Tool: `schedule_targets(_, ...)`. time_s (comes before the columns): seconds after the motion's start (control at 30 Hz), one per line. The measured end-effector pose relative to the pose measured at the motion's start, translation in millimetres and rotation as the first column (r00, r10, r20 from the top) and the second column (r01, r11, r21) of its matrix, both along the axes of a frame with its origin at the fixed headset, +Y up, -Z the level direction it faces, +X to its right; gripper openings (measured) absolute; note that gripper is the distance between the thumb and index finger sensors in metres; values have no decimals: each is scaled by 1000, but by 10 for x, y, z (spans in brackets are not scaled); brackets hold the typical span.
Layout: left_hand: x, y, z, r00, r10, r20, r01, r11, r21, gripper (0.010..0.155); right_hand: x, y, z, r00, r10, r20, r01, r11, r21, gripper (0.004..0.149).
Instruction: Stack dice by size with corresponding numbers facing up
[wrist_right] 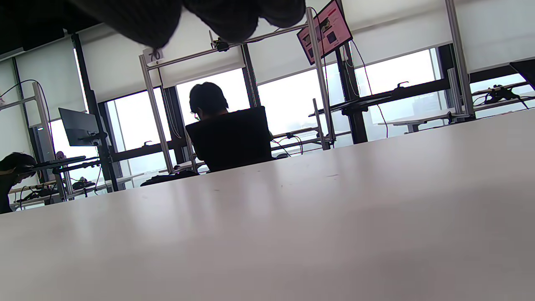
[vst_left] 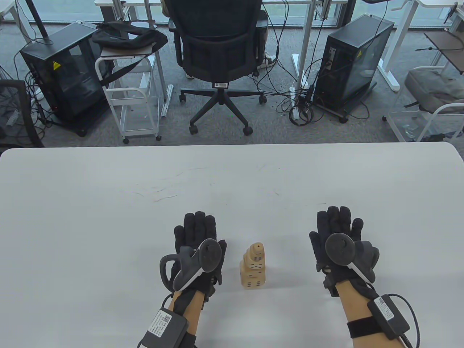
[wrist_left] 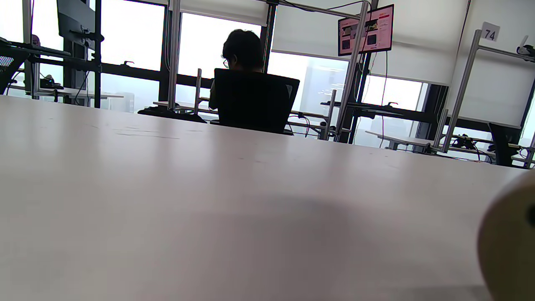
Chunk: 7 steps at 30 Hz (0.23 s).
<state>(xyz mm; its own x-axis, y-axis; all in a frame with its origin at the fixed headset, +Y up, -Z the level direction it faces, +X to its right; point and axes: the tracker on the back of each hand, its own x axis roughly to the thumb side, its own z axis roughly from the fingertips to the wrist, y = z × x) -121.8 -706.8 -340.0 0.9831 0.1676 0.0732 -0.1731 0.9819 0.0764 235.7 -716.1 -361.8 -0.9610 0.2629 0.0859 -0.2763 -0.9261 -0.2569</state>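
Note:
A stack of wooden dice point(vst_left: 253, 268) stands on the white table point(vst_left: 108, 217) near its front edge, largest at the bottom and smallest on top; the top die shows one pip. My left hand point(vst_left: 197, 232) lies palm down to the left of the stack, fingers stretched out, holding nothing. My right hand point(vst_left: 335, 226) lies flat to the right of the stack, also holding nothing. Neither hand touches the dice. In the left wrist view a blurred edge of the bottom die point(wrist_left: 508, 246) shows at the right. In the right wrist view only gloved fingers point(wrist_right: 188, 16) show at the top.
Beyond the table's far edge stand a black office chair point(vst_left: 219, 47), a white cart point(vst_left: 134, 98) and two computer towers point(vst_left: 61, 76) point(vst_left: 353, 61). The table top carries faint scratch marks point(vst_left: 163, 192).

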Motion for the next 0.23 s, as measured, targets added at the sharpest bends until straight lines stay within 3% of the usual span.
schedule_targets(0.23,3,-3,2,1000,-2,2,2,1000,3,68,7,-9,6,1000,-5,1,5,1000,-1,63)
